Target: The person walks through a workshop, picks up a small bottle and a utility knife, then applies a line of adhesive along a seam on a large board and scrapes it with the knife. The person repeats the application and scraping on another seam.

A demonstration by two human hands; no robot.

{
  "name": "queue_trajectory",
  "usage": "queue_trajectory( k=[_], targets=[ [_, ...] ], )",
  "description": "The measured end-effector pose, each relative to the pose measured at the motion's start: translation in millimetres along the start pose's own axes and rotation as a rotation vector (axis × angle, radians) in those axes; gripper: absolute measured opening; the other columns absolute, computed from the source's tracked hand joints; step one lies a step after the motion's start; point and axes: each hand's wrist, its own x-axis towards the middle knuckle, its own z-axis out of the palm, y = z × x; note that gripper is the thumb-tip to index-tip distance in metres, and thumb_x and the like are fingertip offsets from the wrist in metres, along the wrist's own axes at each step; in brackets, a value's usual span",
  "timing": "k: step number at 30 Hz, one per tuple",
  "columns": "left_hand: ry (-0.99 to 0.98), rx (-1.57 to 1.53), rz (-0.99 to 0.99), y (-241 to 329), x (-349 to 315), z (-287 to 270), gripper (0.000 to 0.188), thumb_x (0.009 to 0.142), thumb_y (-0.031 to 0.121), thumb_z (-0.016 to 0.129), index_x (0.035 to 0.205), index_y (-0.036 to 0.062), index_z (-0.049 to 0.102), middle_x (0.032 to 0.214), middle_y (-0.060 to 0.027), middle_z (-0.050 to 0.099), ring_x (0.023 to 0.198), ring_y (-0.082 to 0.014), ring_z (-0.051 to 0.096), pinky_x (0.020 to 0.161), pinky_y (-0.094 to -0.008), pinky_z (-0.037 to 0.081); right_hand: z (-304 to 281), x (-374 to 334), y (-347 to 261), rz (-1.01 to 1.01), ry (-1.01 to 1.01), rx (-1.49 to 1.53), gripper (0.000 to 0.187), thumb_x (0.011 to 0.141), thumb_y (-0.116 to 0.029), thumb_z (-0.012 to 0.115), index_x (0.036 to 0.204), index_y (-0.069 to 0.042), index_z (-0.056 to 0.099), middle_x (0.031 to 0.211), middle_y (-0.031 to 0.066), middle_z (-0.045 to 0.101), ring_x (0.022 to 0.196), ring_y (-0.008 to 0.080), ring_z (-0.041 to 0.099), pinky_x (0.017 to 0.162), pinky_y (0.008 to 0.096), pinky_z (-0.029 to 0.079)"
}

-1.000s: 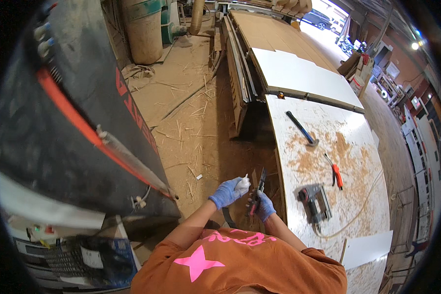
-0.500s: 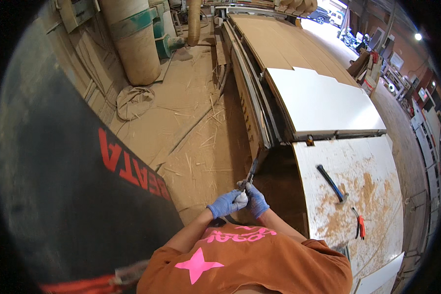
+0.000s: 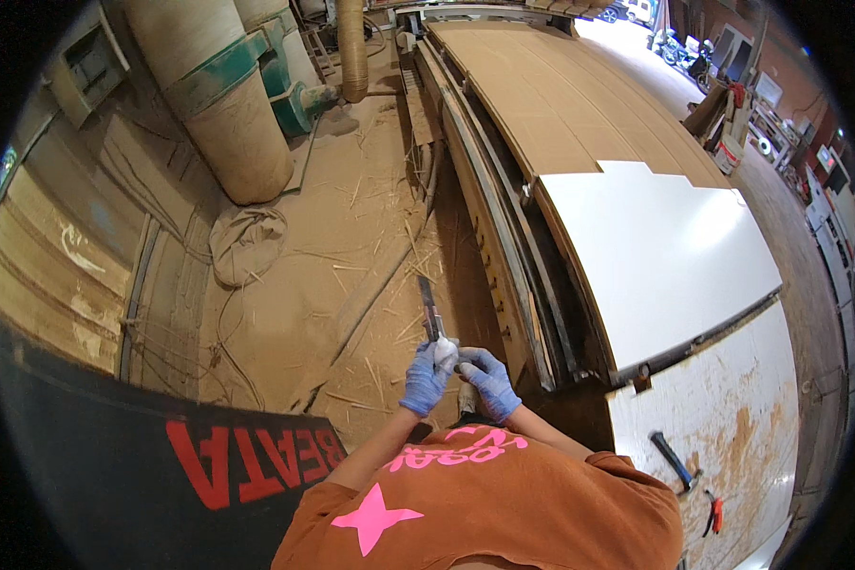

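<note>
My left hand (image 3: 426, 382), in a blue glove, is closed around the near end of a long, narrow metal tool (image 3: 430, 309). Its dark blade points away from me over the dusty floor; a silvery part sits near the grip, and its exact kind does not show. A small rounded white thing (image 3: 445, 351) is at the same fingers. Close beside it, my right hand (image 3: 487, 382), gloved alike, has its fingers curled in toward the tool. Whatever lies between those fingertips is too small to make out. Both hands are held in front of my brown shirt.
On my right stands a long machine bed carrying brown boards (image 3: 579, 104) and a white panel (image 3: 665, 252). A hammer (image 3: 673, 461) and red-handled pliers (image 3: 714, 515) lie on the dusty white board (image 3: 741, 418). At left are a black panel (image 3: 95, 475) and a dust collector (image 3: 237, 142). Wood slivers litter the floor.
My hands have shifted left, away from the machine's corner, and the tool's blade now points up the floor. The view has swung left, with the black panel lower in it.
</note>
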Motion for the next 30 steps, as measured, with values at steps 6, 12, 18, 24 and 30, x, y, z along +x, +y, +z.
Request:
queue_trajectory(
  k=[6, 12, 18, 24, 30],
  targets=[
    [0.137, -0.251, -0.06, 4.4, 123.3, -6.2, 0.027, 0.092, 0.011, 0.057, 0.117, 0.0031, 0.06, 0.108, -0.0101, 0.06, 0.099, -0.0209, 0.06, 0.087, -0.0318, 0.048, -6.6, 143.0, -42.9, 0.028, -0.086, 0.0, 0.032, 0.085, -0.013, 0.069, 0.113, -0.002, 0.058, 0.097, 0.0023, 0.062, 0.089, 0.011, 0.057, 0.081, 0.0262, 0.048],
    [0.06, -0.453, -0.184, -38.6, 238.4, -27.1, 0.035, 0.094, 0.011, 0.054, 0.127, 0.003, 0.048, 0.121, -0.0064, 0.059, 0.104, -0.0135, 0.057, 0.091, -0.0271, 0.046, -12.6, 281.4, -50.4, 0.076, -0.17, -0.125, 0.027, 0.083, -0.016, 0.072, 0.102, -0.002, 0.06, 0.091, 0.0023, 0.062, 0.082, 0.0088, 0.057, 0.076, 0.0244, 0.048],
    [-0.025, -0.403, -0.017, -99.2, 394.1, -74.7, 0.038, 0.096, 0.021, 0.05, 0.127, 0.001, 0.05, 0.126, -0.0109, 0.053, 0.107, -0.0182, 0.056, 0.091, -0.031, 0.045, 3.3, 449.6, -65.5, 0.064, -0.206, -0.032, 0.031, 0.083, -0.021, 0.075, 0.102, -0.001, 0.061, 0.09, 0.0026, 0.063, 0.082, 0.0098, 0.058, 0.076, 0.0259, 0.049],
    [-0.155, -0.055, -0.001, -100.3, 555.6, -117.2, 0.038, 0.094, 0.022, 0.05, 0.127, 0.0042, 0.055, 0.111, -0.0088, 0.052, 0.1, -0.0185, 0.054, 0.084, -0.0305, 0.045, 11.6, 577.6, -97.5, 0.144, -0.03, 0.25, 0.041, 0.086, -0.029, 0.07, 0.111, -0.001, 0.054, 0.101, 0.008, 0.061, 0.089, 0.017, 0.062, 0.081, 0.033, 0.053],
    [-0.132, -0.019, 0.018, -142.5, 684.2, -116.6, 0.037, 0.087, 0.001, 0.054, 0.123, 0.0078, 0.061, 0.089, -0.0059, 0.048, 0.077, -0.0151, 0.051, 0.071, -0.0281, 0.046, -25.7, 685.9, -119.6, 0.111, 0.176, 0.488, 0.052, 0.079, -0.035, 0.075, 0.115, -0.007, 0.05, 0.098, 0.0078, 0.058, 0.088, 0.019, 0.062, 0.081, 0.039, 0.055]
  ],
)
